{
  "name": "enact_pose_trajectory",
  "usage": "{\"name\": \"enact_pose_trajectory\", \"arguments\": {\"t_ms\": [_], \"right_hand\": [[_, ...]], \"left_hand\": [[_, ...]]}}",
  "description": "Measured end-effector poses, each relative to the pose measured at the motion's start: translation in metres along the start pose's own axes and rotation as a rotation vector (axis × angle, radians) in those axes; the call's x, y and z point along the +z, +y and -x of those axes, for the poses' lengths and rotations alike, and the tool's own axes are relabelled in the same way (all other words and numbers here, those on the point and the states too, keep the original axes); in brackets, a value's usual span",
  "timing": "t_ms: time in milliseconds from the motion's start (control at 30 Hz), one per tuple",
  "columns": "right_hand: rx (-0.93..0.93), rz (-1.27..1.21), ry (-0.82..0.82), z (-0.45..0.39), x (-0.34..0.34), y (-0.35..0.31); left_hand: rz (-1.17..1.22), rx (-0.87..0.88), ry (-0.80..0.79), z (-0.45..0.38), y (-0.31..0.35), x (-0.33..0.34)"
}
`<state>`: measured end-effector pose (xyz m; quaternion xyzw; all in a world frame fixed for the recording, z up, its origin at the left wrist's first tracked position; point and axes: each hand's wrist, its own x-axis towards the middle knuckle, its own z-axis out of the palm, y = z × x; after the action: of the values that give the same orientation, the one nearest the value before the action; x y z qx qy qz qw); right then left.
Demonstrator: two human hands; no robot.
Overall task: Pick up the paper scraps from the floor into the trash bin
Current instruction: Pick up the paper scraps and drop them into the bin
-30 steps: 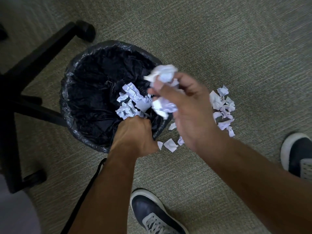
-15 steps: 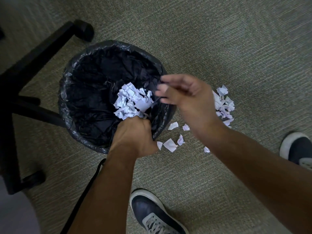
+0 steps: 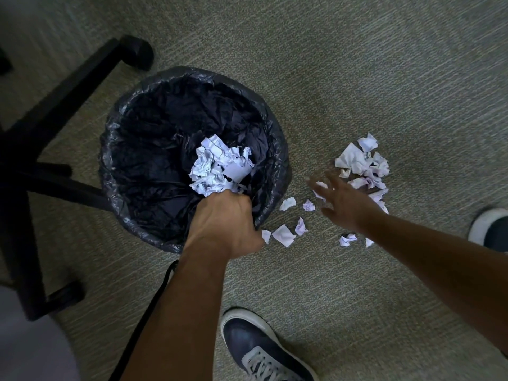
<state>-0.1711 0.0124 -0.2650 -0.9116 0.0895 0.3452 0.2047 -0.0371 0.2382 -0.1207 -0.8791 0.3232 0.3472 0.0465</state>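
While left hand grips scraps over bin — right hand spread, empty

A single wide-angle view, worn on the person's head, looks steeply down at the carpeted floor from standing or bent-over height. Both forearms enter from the lower edge and reach up toward mid-frame, so the hands sit close to the lens. The trash bin lies left of centre, a chair base fills the left edge, and shoes show at the bottom and right edges.
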Motion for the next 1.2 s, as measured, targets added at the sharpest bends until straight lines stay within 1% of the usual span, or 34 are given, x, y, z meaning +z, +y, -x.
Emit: {"name": "enact_pose_trajectory", "arguments": {"t_ms": [67,200,300,433,533,633,700,733,767,833,900,933,1000,1033,1100,1133,1200], "right_hand": [[-0.073,0.103,-0.061,-0.001,0.012,-0.003],[-0.067,0.275,-0.111,-0.002,0.028,-0.014],[-0.088,0.361,-0.091,0.000,0.027,-0.020],[-0.149,0.520,-0.168,0.001,0.022,-0.026],[-0.197,0.644,-0.184,0.000,0.016,-0.021],[-0.185,0.677,-0.230,0.002,0.011,-0.005],[-0.128,0.544,-0.224,0.004,0.011,0.006],[-0.092,0.405,-0.177,0.005,0.010,0.009],[-0.065,0.225,-0.086,0.006,0.010,0.010],[-0.073,-0.153,0.188,0.014,0.005,0.005],[-0.034,-0.464,0.451,0.028,-0.015,-0.015],[0.009,-0.613,0.545,0.038,-0.029,-0.029],[0.048,-0.859,0.678,0.057,-0.060,-0.056],[0.030,-0.929,0.742,0.065,-0.075,-0.070],[-0.059,-0.945,0.834,0.076,-0.099,-0.093],[-0.119,-0.935,0.833,0.079,-0.106,-0.102],[-0.230,-0.937,0.740,0.077,-0.112,-0.117]], "left_hand": [[0.000,0.005,0.016,0.000,-0.001,0.001],[0.006,0.012,0.036,0.000,-0.002,0.003],[0.004,0.017,0.038,0.000,-0.001,0.004],[0.007,0.016,0.042,0.000,-0.001,0.005],[0.004,0.024,0.042,0.000,0.000,0.005],[-0.007,0.030,0.033,0.001,0.001,0.004],[-0.005,0.026,0.031,0.001,0.002,0.004],[-0.005,0.025,0.033,0.001,0.002,0.005],[-0.005,0.024,0.035,0.000,0.002,0.005],[-0.003,0.023,0.034,0.000,0.002,0.005],[-0.003,0.015,0.028,0.001,0.003,0.005],[-0.008,0.014,0.028,0.001,0.003,0.005],[-0.016,0.015,0.035,0.003,0.005,0.005],[-0.019,0.015,0.038,0.004,0.006,0.006],[-0.029,0.013,0.043,0.003,0.007,0.006],[-0.031,0.014,0.043,0.003,0.006,0.005],[-0.017,0.018,0.035,0.002,0.006,0.003]]}}
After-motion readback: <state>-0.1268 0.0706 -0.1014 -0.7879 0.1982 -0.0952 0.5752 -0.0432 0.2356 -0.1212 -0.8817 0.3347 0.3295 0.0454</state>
